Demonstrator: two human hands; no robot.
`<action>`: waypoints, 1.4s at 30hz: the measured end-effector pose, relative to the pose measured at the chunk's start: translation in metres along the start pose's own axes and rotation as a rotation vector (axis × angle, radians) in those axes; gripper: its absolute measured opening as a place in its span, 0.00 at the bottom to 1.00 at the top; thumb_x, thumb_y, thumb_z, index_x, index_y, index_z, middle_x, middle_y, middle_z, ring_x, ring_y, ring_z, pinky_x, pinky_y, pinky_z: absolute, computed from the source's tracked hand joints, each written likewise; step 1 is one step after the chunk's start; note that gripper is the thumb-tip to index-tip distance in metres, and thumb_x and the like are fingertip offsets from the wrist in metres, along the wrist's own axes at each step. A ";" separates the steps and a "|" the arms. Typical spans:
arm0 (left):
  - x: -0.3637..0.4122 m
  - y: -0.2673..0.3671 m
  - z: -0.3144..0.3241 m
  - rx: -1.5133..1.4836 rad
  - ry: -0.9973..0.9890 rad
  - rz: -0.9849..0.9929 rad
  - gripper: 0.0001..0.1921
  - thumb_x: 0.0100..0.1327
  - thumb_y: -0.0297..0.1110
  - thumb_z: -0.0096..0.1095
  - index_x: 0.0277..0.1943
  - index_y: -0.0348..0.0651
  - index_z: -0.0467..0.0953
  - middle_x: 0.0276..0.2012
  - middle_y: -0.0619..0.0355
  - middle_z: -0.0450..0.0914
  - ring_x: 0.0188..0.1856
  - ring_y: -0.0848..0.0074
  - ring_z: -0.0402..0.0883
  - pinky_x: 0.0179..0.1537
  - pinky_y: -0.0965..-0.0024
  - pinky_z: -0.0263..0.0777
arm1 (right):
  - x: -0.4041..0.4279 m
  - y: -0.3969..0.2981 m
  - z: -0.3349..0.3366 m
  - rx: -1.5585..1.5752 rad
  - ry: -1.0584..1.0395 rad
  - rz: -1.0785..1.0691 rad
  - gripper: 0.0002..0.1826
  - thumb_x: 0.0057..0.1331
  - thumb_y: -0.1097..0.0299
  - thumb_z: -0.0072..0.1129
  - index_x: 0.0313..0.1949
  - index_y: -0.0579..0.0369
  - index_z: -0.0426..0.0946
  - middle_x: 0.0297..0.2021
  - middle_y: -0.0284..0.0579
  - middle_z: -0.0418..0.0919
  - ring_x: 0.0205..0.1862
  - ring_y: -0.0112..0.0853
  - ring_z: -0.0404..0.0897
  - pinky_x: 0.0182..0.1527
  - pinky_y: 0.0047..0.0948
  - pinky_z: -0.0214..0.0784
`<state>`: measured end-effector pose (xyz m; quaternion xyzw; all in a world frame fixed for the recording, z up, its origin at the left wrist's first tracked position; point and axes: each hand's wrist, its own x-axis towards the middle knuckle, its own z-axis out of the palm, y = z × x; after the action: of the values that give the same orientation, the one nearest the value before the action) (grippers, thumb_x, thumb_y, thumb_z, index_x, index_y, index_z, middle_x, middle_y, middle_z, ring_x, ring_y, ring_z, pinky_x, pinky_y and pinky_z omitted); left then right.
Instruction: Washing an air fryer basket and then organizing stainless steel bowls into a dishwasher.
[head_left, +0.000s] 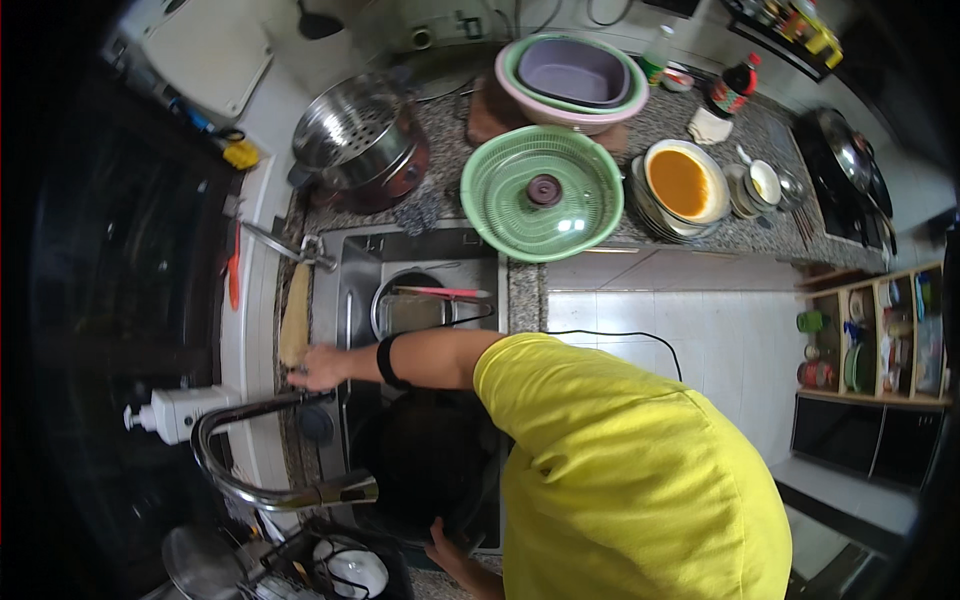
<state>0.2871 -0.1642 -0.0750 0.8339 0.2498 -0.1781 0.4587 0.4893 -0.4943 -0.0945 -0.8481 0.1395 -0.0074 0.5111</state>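
My right hand (319, 367) reaches across the sink to the base of the chrome gooseneck faucet (262, 495), its fingers by the lower end of a tan, loofah-like piece (294, 315). What its fingers touch is unclear. My left hand (448, 551) is at the near lower rim of a large dark pan, seemingly a wok (420, 465), in the sink basin below the spout; its grip is partly hidden in shadow. In the other basin a metal pot (381, 304) holds a clear container, and a pink-handled utensil (442, 291) lies across it.
Along the counter stand a steamer pot (352, 142), a green colander with a glass lid (541, 217), stacked basins (574, 75) and a bowl of orange-brown liquid (686, 184) on plates. A dish rack (300, 577) and soap dispenser (176, 414) flank the faucet.
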 end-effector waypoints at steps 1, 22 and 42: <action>-0.006 -0.001 -0.006 0.005 0.002 -0.001 0.21 0.49 0.41 0.69 0.30 0.26 0.71 0.21 0.50 0.73 0.16 0.68 0.67 0.19 0.62 0.58 | -0.009 -0.017 0.005 0.037 -0.091 0.019 0.45 0.65 0.34 0.33 0.56 0.73 0.64 0.56 0.67 0.67 0.59 0.53 0.66 0.61 0.39 0.59; -0.138 0.043 -0.035 0.145 -0.526 0.195 0.22 0.51 0.42 0.67 0.40 0.29 0.76 0.39 0.47 0.77 0.36 0.62 0.75 0.36 0.60 0.73 | -0.510 0.029 -0.167 0.370 0.570 -0.078 0.16 0.65 0.63 0.58 0.47 0.61 0.77 0.39 0.41 0.81 0.39 0.21 0.78 0.43 0.22 0.71; -0.452 -0.050 0.212 0.208 -0.774 0.439 0.24 0.56 0.36 0.60 0.52 0.30 0.68 0.47 0.50 0.75 0.42 0.68 0.75 0.41 0.66 0.71 | -0.932 0.410 -0.416 1.094 1.510 0.803 0.47 0.59 0.43 0.56 0.64 0.63 0.48 0.56 0.59 0.62 0.41 0.48 0.77 0.36 0.46 0.79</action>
<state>-0.1226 -0.4374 0.0197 0.7808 -0.1421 -0.3994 0.4590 -0.5644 -0.8064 -0.1310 -0.1619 0.6780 -0.4318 0.5724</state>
